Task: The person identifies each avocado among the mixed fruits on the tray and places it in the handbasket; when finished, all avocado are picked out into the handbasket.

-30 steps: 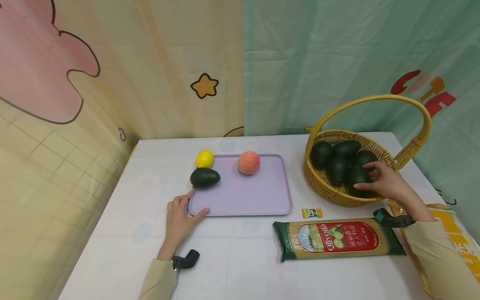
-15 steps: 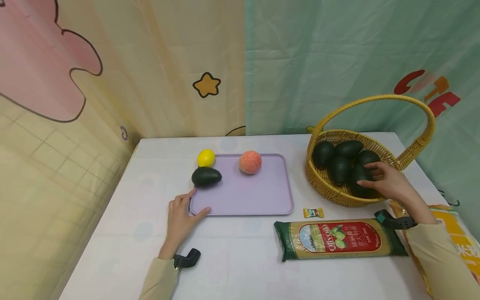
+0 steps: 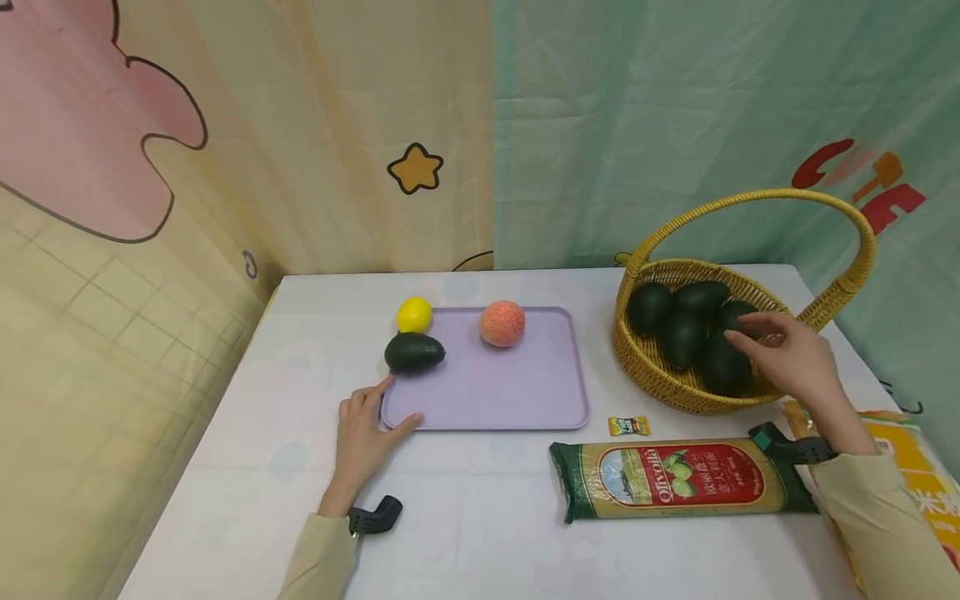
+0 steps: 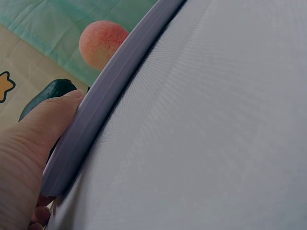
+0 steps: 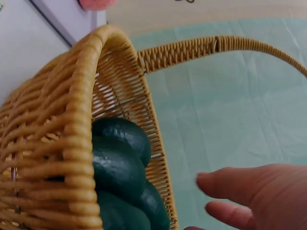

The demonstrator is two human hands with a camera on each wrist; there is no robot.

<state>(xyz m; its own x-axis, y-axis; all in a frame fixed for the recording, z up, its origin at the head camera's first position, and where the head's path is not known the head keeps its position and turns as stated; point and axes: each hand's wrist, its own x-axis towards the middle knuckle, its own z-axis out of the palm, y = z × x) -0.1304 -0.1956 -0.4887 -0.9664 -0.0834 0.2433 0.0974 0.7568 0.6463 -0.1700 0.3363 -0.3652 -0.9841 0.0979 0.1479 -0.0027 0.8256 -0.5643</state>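
My left hand holds the front left corner of a lilac tray, thumb at the front rim and fingers along the left side. In the left wrist view the thumb lies across the tray's rim. Over the right side of a wicker basket, my right hand hovers with loosely bent fingers and nothing in them. Several dark green avocados fill the basket. Another avocado lies at the tray's left, in front of a yellow lemon. A peach sits near the tray's back edge.
A long pack of spaghetti lies in front of the basket, with a small wrapped candy behind it. Beside the right forearm is a yellow bag. The basket's tall handle arches above it. Curtains hang behind the table.
My right hand has let go of the front avocado in the basket and risen a little, away to the right. The left hand stays at the tray's corner.
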